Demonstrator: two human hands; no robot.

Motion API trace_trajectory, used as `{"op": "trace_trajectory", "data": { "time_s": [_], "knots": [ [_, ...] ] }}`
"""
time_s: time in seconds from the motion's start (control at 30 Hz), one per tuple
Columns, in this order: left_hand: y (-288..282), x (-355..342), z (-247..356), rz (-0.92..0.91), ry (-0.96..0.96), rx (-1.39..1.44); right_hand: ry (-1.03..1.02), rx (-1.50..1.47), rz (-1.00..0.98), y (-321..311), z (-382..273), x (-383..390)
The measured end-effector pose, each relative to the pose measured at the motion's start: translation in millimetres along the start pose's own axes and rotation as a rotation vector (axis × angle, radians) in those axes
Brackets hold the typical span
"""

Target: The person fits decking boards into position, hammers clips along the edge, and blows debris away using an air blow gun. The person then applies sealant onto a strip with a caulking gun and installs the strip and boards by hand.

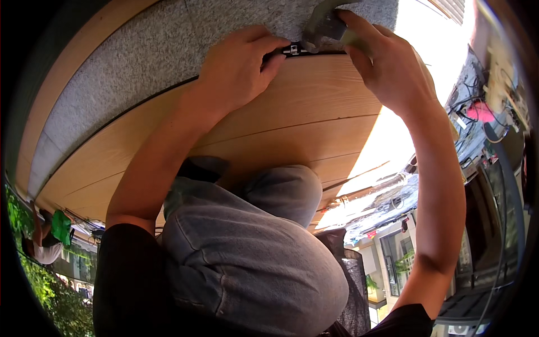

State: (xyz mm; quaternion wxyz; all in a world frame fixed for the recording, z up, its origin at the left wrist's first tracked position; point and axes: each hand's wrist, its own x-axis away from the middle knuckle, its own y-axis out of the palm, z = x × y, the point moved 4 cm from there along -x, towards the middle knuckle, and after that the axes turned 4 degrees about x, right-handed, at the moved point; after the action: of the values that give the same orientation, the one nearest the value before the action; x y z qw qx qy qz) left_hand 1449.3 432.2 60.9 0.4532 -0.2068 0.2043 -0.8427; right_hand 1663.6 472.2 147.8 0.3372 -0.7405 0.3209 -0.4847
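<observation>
My left hand [241,70] is closed in a pinch at the far edge of the wooden planks [292,95]. By its thumb and forefinger lies a small shiny metal clip [293,50], set in the dark gap along that edge. My right hand [396,70] grips a claw hammer [321,27] close to its grey metal head. The lower end of the head is right beside the clip; whether they touch I cannot tell. Most of the hammer's handle is hidden by my hand.
Rough grey stone paving [151,53] borders the planks on the far side. My jeans-clad knees [258,247] are bent over the boards. Cables and a pink item [480,111] lie at the right. Another person [45,250] is at the far left, near greenery.
</observation>
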Motion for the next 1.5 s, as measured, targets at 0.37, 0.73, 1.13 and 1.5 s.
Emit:
{"op": "trace_trajectory", "data": {
  "time_s": [0.37, 0.73, 1.13, 1.5],
  "knots": [
    [7, 11, 2, 0.088, 0.113, -0.02, 0.488, -0.606, 0.091, 25, 70, 39],
    [-1, 8, 3, 0.083, -0.01, 0.119, 0.617, -0.572, 0.251, 67, 91, 50],
    [2, 16, 0, 0.119, 0.216, 0.006, 0.114, -0.113, 0.606, 58, 25, 20],
    [4, 14, 5, 0.087, 0.165, 0.001, 0.053, -0.216, 0.333, 83, -12, 16]
  ]
}}
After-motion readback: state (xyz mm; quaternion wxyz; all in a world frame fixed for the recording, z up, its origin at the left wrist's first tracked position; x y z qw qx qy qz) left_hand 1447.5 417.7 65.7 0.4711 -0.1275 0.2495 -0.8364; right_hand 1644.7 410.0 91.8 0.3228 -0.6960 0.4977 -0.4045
